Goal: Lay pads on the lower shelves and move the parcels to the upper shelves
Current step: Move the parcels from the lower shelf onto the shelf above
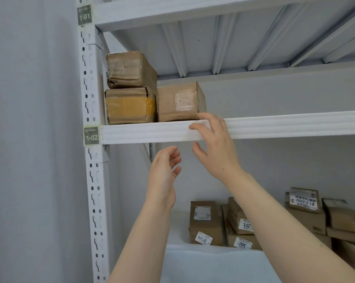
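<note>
Lower parcels (206, 223) partly behind right forearm (284, 227), rightmost cut off

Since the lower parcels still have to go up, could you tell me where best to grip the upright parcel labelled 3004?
I would pinch the parcel across its top end, from the front and above: it stands upright with top and left side free, while the neighbouring parcel crowds its right side.

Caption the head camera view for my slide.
Left hand and right hand, empty, at the edge of a shelf holding three parcels.
</note>
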